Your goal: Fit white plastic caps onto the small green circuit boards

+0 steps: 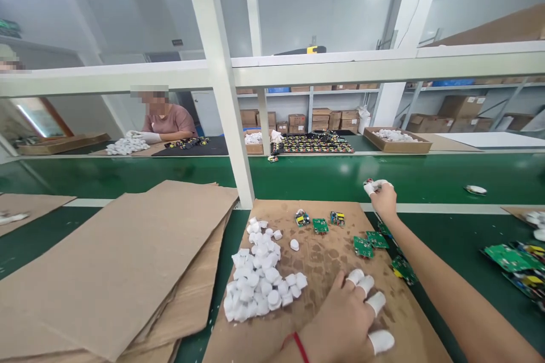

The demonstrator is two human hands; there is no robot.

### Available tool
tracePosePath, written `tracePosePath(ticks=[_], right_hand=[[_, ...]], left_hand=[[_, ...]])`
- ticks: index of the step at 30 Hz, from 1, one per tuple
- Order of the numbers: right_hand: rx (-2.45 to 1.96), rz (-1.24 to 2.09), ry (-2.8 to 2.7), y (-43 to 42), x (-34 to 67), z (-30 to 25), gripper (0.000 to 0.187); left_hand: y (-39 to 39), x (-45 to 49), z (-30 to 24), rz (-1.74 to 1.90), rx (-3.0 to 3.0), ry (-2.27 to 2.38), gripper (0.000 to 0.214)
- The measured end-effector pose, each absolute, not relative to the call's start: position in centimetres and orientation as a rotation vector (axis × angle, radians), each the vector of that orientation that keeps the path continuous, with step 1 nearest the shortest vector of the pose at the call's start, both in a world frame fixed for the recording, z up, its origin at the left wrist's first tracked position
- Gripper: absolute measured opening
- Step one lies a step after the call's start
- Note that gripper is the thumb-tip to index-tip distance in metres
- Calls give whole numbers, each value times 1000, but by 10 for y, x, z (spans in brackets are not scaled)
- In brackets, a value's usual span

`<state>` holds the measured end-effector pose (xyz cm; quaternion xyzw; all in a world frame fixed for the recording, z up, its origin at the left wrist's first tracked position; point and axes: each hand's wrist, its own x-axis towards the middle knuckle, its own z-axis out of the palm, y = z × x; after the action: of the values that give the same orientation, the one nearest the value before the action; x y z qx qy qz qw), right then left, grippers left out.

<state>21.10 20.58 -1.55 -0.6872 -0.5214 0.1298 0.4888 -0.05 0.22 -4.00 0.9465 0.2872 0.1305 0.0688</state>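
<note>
My right hand (pixel 382 195) reaches over the green belt (pixel 306 176), its covered fingertips pinched on a small circuit board (pixel 368 181) that is mostly hidden by the fingers. Palm down over the cardboard sheet (pixel 327 272), my left hand (pixel 347 315) has its fingers apart and nothing in them. White finger covers sit on its fingertips. Left of it lies a pile of small white pieces (pixel 259 278), with a single white piece (pixel 294 245) apart from the rest. Several green circuit boards (pixel 363 247) lie beyond my left hand, some turned component side up.
Stacked cardboard sheets (pixel 128 261) lie to the left, beside a white upright post (pixel 230 91). More circuit boards (pixel 515 264) are at far right. A board with a white piece (pixel 476 190) rests on the belt. Across it, a person (pixel 170 119) works near a shallow box (pixel 398 144).
</note>
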Motion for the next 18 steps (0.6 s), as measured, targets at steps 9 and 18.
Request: tracePosePath(ticks=[9, 18], right_hand=[[-1549, 372, -2060, 195, 168, -13, 44], [-1038, 494, -2687, 97, 109, -2, 29]], left_hand=[[4, 1, -46, 450, 2934, 880, 56], [2, 3, -31, 641, 2894, 1031, 21]])
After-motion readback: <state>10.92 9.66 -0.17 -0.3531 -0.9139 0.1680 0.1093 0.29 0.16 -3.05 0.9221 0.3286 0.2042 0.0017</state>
